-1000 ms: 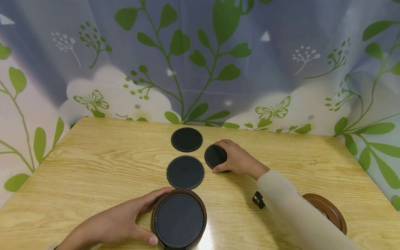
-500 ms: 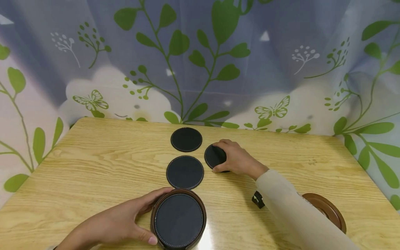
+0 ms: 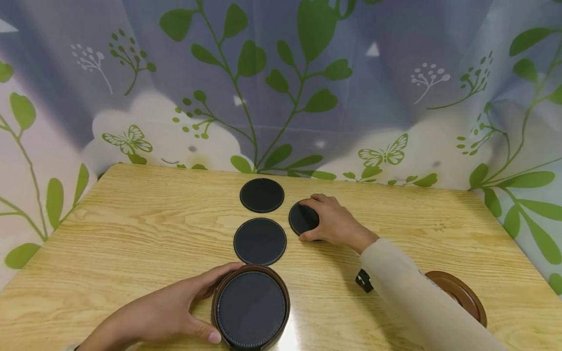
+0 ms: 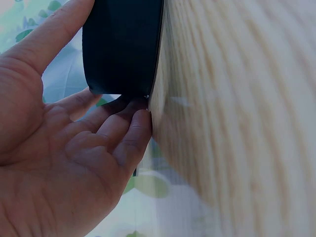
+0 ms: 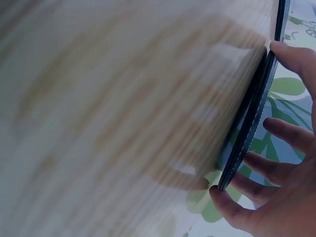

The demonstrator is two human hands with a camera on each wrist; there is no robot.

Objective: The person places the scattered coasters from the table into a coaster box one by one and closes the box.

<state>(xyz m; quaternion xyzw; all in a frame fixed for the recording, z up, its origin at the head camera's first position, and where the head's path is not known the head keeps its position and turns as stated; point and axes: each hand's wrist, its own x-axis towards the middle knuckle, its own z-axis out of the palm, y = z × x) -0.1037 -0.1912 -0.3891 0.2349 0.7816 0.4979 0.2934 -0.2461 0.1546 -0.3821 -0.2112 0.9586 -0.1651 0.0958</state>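
- The right hand (image 3: 335, 222) is set over a flat black disc (image 3: 303, 219); the disc is clamped at its edge between thumb and fingers, and its right part is covered by the hand.
- In the right wrist view the disc is seen edge-on; whether it is raised off the table cannot be told.
- A brown-rimmed round holder (image 3: 259, 268) is gripped by the left hand (image 3: 169, 309); its left side is spanned by thumb and curved fingers, and its wall is seen as dark in the left wrist view.
- Inside the holder's rim, a stitched black top disc (image 3: 251, 310) is seen face up.
- Two more discs are laid flat beyond the holder: a near disc (image 3: 260, 242), just beyond its rim, and a far disc (image 3: 262, 195), farther back. The clamped disc is located to the right of both.
- A small black object (image 3: 364, 281) is partly hidden by the beige sleeve (image 3: 408, 287); a brown round piece (image 3: 467, 300) is partly covered farther right.
- The wood-grained table (image 3: 153, 219) is backed by leaf-patterned cloth (image 3: 285, 117).
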